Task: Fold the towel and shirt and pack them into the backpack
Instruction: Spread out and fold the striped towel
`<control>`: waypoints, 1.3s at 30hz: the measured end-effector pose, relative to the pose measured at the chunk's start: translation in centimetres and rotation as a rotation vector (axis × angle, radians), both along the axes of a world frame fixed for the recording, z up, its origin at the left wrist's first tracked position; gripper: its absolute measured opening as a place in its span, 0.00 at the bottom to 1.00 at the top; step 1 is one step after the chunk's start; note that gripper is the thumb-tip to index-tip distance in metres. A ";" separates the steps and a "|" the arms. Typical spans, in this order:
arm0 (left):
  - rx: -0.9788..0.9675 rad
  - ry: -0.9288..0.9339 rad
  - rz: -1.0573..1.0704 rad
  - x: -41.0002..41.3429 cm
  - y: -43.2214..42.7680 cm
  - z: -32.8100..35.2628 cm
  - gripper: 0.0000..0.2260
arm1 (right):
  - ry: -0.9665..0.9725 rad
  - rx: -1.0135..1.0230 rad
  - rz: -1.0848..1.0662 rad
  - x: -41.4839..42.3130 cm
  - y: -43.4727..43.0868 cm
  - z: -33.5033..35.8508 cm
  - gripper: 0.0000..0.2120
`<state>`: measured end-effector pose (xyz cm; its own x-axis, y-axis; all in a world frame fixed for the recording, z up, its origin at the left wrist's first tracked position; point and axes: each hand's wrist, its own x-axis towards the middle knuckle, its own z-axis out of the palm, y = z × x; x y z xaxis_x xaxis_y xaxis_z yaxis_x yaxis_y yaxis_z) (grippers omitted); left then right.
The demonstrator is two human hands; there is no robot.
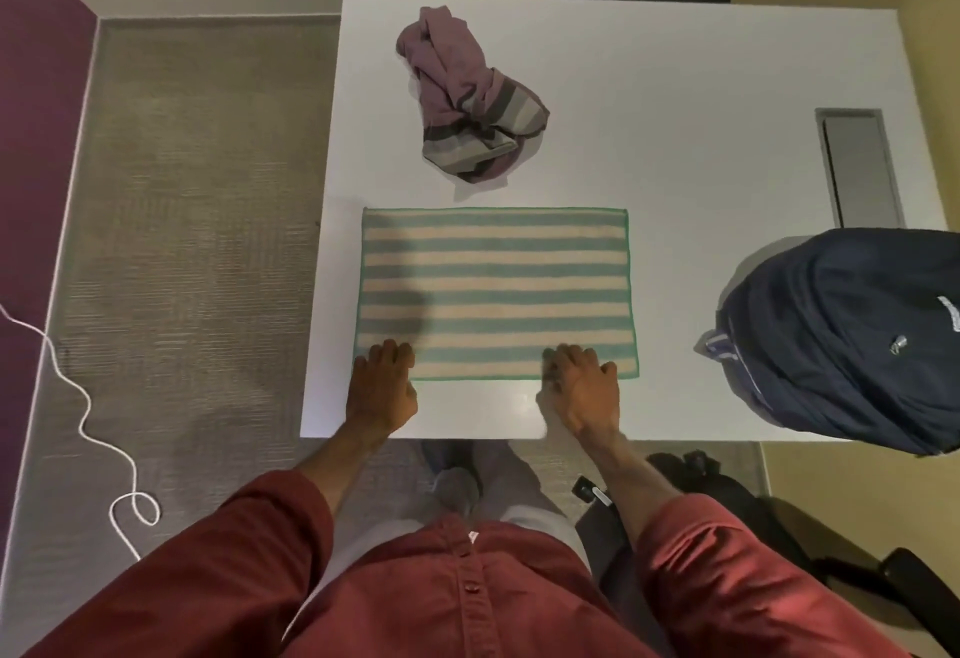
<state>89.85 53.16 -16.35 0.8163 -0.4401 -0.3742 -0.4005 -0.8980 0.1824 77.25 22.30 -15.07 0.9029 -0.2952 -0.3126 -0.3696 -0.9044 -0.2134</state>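
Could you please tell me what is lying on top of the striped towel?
Only the fingers of the left hand and right hand rest on the near edge of the striped towel. The table beneath it is covered.

Dim warm light, wide-angle edge distortion

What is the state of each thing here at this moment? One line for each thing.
towel: spread flat on the table, not folded
shirt: crumpled in a heap, not folded
backpack: lying at the table's right side; open or zipped, cannot tell
left hand: fingers on the towel's near edge
right hand: fingers on the towel's near edge
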 end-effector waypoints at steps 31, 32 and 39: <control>-0.041 -0.103 0.004 1.5 1.3 -0.5 0.05 | 0.154 -0.187 0.144 0.1 -3.5 0.5 0.19; -0.044 -0.108 0.008 1.5 1.5 -0.7 0.04 | 0.166 -0.208 0.166 0.1 -3.7 0.4 0.19; -0.126 -0.142 0.050 0.8 1.9 -0.2 0.06 | 0.149 -0.177 0.200 0.3 -4.2 0.6 0.23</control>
